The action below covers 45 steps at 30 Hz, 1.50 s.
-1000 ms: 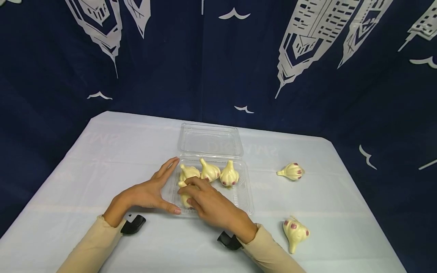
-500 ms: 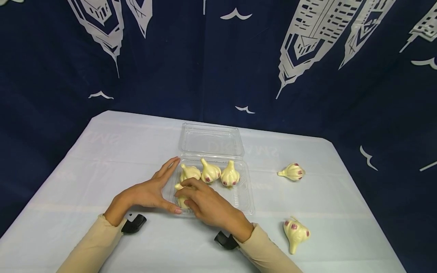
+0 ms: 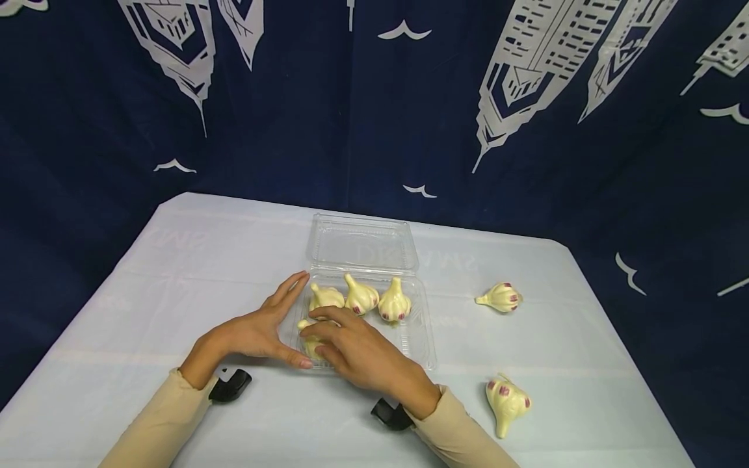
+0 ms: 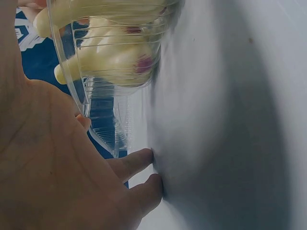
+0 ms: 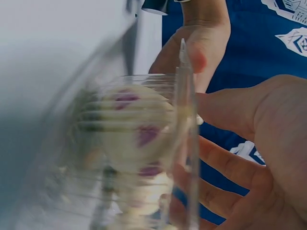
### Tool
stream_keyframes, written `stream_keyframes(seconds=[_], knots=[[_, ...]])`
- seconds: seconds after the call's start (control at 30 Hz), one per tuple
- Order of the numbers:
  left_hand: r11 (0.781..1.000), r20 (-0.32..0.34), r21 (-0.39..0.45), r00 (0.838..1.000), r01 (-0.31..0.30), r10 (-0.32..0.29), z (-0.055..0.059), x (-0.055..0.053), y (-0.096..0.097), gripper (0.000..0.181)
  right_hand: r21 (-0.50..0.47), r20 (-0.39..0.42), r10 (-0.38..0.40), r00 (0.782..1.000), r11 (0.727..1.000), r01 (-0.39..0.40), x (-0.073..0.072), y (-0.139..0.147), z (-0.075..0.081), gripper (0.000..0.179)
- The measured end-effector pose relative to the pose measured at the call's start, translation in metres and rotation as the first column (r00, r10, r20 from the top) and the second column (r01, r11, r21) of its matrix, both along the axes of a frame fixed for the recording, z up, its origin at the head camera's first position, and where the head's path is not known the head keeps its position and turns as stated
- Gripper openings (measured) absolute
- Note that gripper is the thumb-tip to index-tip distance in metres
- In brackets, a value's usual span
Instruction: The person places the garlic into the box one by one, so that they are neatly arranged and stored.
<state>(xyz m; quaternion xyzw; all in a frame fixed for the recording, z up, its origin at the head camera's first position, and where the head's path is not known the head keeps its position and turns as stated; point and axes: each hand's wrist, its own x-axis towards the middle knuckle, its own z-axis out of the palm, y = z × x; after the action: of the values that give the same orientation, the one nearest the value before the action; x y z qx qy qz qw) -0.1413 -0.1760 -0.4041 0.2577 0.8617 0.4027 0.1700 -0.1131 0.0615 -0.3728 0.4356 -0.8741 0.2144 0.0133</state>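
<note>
A clear hinged plastic clamshell box (image 3: 418, 341) lies with its lid folded back. Three garlic bulbs, such as the garlic bulb (image 3: 394, 300) at the right, line the rear of its base. My right hand (image 3: 365, 348) reaches into the front left corner, its fingers and thumb curled around another garlic bulb (image 3: 311, 349), which they partly cover. In the right wrist view that garlic bulb (image 5: 136, 127) shows through the ribbed wall. My left hand (image 3: 257, 331) lies spread along the box's left side, thumb at the front corner; in the left wrist view two fingertips (image 4: 146, 155) touch the table.
To the right of the box, two loose garlic bulbs lie on the white tabletop (image 3: 573, 338): one farther back (image 3: 501, 298) and a nearer bulb (image 3: 506, 404). The raised lid (image 3: 363, 244) extends toward the dark blue printed curtain (image 3: 292, 149).
The garlic bulb under my right hand has shifted slightly left and toward the front, its stem now apart from the rear row. My left hand has stayed in place.
</note>
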Motion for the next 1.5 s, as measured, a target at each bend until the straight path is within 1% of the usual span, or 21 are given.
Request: stream_keyframes(seconds=[0.2, 0.4, 0.57, 0.73, 0.9, 1.27, 1.5], knots=[[1.0, 0.007, 0.008, 1.0, -0.003, 0.002, 0.0, 0.0, 0.0, 0.141, -0.008, -0.014, -0.022, 1.0, 1.0, 0.022, -0.001, 0.012, 0.01, 0.029], [1.0, 0.003, 0.013, 1.0, -0.003, 0.003, 0.0, 0.0, -0.001, 0.142, -0.013, -0.007, -0.07, 0.997, 0.997, 0.07, -0.01, 0.034, 0.023, 0.033], [1.0, -0.001, 0.014, 1.0, -0.002, 0.002, 0.0, 0.0, 0.001, 0.143, -0.027, -0.02, -0.136, 0.99, 0.99, 0.136, -0.018, 0.059, 0.032, 0.033], [1.0, -0.002, 0.01, 1.0, -0.003, 0.003, 0.0, 0.0, 0.002, 0.143, -0.033, -0.012, -0.214, 0.977, 0.976, 0.214, -0.024, 0.085, 0.039, 0.034], [1.0, -0.009, 0.007, 1.0, -0.006, 0.006, -0.001, -0.001, 0.003, 0.143, -0.029, -0.015, -0.274, 0.962, 0.962, 0.273, -0.03, 0.111, 0.039, 0.035], [1.0, -0.007, -0.004, 1.0, -0.011, 0.011, 0.0, 0.0, 0.001, 0.143, -0.04, -0.027, -0.371, 0.928, 0.928, 0.37, -0.042, 0.161, 0.032, 0.034], [1.0, -0.006, -0.002, 1.0, -0.012, 0.012, 0.0, 0.0, 0.002, 0.142, -0.002, -0.018, -0.442, 0.897, 0.897, 0.442, -0.052, 0.191, 0.031, 0.036]])
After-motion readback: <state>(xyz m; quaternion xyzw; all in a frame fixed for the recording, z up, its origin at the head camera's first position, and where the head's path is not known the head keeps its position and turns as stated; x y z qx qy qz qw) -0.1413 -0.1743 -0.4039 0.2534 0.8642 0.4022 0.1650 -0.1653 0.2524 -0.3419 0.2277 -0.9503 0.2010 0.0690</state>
